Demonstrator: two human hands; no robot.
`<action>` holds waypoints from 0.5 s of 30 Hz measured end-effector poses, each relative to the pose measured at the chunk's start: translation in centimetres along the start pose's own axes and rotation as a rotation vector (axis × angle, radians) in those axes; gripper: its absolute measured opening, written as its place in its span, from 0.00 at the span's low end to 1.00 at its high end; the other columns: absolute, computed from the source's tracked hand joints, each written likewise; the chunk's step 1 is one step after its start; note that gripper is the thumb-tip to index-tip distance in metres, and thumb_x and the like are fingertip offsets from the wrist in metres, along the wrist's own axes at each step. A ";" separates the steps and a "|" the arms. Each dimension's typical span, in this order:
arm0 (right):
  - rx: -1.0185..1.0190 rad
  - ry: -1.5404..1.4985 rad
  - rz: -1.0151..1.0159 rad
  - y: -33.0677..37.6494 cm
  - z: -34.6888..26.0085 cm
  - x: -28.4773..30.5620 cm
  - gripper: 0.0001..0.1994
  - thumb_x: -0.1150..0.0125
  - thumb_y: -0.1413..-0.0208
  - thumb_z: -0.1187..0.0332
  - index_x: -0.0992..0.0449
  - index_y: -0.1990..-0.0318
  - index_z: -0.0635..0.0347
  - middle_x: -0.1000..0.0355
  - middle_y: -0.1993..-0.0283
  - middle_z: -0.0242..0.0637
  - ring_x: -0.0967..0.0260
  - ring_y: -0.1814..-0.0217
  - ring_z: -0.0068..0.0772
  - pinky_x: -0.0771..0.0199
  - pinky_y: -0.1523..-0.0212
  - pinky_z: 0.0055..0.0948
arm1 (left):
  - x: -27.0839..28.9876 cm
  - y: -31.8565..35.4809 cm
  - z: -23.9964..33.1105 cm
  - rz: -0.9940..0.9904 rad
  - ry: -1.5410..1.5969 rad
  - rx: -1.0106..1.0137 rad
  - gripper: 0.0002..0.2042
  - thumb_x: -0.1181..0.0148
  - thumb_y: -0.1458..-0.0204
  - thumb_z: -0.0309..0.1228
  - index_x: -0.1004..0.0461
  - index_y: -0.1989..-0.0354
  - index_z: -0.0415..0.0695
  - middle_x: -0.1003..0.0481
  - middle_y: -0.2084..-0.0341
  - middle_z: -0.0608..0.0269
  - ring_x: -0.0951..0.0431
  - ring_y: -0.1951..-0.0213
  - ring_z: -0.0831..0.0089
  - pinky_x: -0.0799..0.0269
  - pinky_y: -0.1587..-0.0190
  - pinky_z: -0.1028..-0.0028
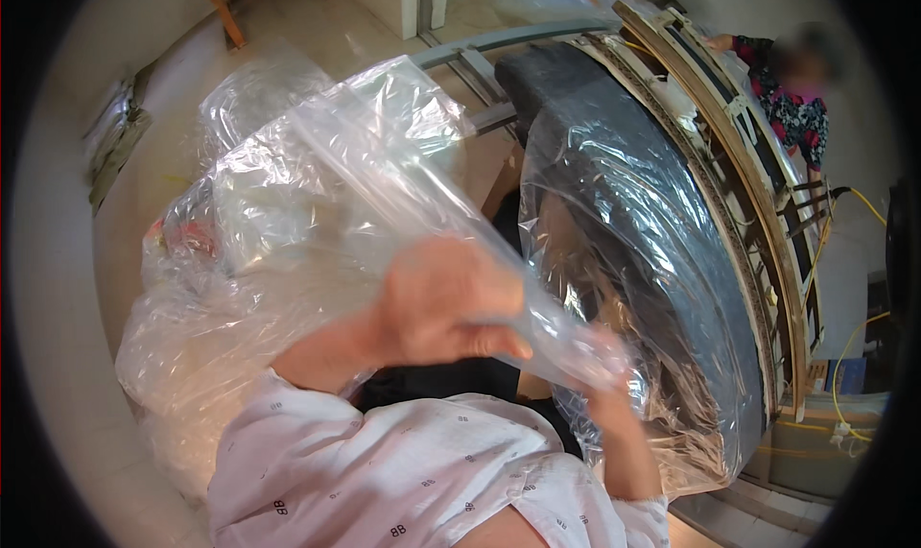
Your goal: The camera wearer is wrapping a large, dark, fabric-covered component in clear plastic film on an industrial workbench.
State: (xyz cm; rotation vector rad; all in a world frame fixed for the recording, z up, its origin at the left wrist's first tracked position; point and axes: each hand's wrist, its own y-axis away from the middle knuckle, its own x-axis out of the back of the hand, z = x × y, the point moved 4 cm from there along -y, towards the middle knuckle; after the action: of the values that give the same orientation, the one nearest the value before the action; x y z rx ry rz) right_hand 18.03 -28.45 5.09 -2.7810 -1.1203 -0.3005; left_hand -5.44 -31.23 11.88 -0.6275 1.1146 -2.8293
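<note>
Left grip (446, 303) blurred at long clear plastic (417, 188); right grip (606, 358) clasps lower end, near plastic-covered dark slab (643, 188).

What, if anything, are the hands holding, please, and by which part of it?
Clear plastic film, gathered into a long strip: the left hand grips it partway along, the right hand at its lower end.

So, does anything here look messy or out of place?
The clear plastic heap at the left looks untidy, bunched in loose, crumpled folds. A yellow cord hangs loosely at the right. No spill stands out; the plastic strip at the left hand is too blurred to check.
</note>
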 end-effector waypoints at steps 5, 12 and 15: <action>0.272 -0.133 1.120 27.1 -6.6 17.5 0.26 0.57 0.46 0.54 0.38 0.44 0.63 0.38 0.45 0.48 0.38 0.45 0.43 0.33 0.48 0.43 | 0.3 -4.1 -7.9 -0.493 -0.305 -0.047 0.16 0.34 0.64 0.41 0.26 0.72 0.43 0.25 0.71 0.67 0.29 0.65 0.67 0.36 0.59 0.70; 0.687 -1.101 1.321 71.0 -13.5 23.0 0.26 0.56 0.46 0.53 0.36 0.45 0.61 0.35 0.47 0.45 0.35 0.48 0.39 0.32 0.49 0.37 | -4.4 -4.6 -9.9 -0.703 -0.052 0.312 0.08 0.39 0.60 0.31 0.28 0.76 0.40 0.30 0.82 0.61 0.31 0.77 0.69 0.37 0.72 0.73; 0.979 -1.613 1.202 82.4 -16.5 20.0 0.25 0.55 0.45 0.53 0.36 0.45 0.60 0.34 0.48 0.43 0.33 0.49 0.37 0.32 0.50 0.34 | -9.4 -5.6 -9.4 -0.784 0.073 0.267 0.06 0.40 0.59 0.27 0.29 0.75 0.39 0.32 0.85 0.63 0.33 0.79 0.75 0.39 0.73 0.76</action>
State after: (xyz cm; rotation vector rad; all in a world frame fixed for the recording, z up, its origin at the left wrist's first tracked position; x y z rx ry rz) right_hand 87.19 -77.24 22.11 -1.7379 0.5658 2.0456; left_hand 0.27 -19.30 6.07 -1.1455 0.5335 -3.5689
